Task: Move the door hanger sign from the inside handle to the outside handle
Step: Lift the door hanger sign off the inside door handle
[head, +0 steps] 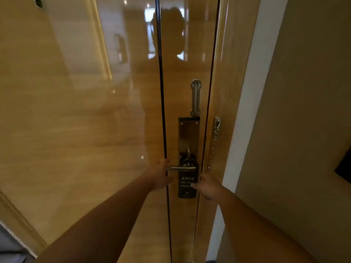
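Note:
A black door hanger sign [186, 188] with white lettering hangs from the silver lever handle [183, 168] on the inside of a glossy wooden door [182, 92]. My left hand [160, 176] is at the free end of the lever, fingers curled around it. My right hand [207, 186] touches the sign's right edge, with thumb and fingertips pinching it. The sign hangs flat against the dark lock plate [188, 133]. The outside handle is hidden behind the door.
A silver slide-guard bar [196, 97] is fixed above the lock plate. A door chain [214, 143] dangles from the wooden frame on the right. A glossy wooden wall panel [76, 120] stands to the left, a beige wall [303, 130] to the right.

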Demonstrator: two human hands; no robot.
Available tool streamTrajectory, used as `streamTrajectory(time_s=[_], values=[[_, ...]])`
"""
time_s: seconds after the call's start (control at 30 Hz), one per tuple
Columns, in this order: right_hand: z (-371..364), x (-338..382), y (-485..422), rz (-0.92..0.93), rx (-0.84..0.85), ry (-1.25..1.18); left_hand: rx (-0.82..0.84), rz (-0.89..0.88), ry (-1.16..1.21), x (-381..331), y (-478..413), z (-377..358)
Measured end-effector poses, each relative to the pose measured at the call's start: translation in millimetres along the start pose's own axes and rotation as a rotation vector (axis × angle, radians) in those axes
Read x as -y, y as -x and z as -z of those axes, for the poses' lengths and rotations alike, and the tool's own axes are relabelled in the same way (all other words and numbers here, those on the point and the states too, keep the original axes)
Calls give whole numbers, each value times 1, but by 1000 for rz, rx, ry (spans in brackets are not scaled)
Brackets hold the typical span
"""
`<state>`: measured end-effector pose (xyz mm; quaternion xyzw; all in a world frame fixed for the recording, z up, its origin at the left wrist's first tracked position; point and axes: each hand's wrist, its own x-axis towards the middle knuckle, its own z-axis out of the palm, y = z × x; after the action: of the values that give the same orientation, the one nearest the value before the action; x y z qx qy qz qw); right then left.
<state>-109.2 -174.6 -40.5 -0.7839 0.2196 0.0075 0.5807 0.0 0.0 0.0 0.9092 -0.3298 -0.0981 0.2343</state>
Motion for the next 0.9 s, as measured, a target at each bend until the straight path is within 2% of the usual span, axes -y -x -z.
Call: streamTrajectory(time_s=[0.1, 0.2, 0.37, 0.57, 0.77, 0.9], values=[[-1, -5, -25, -6, 11, -31, 24, 44, -24, -1, -20, -10], [-1, -12, -49, 1, -51, -40, 63, 85, -47, 6, -39, -21], [7, -26, -80, -82, -64, 27, 105, 44, -60, 20, -58, -22], [9, -43, -92, -9, -56, 154, 150, 2, -155, 25, -65, -23], [25, -27, -67, 5, 72, 51, 162, -2, -132, 25, -67, -22], [37, -17, -47, 17, 142, 63, 153, -8, -111, 25, -64, -22]])
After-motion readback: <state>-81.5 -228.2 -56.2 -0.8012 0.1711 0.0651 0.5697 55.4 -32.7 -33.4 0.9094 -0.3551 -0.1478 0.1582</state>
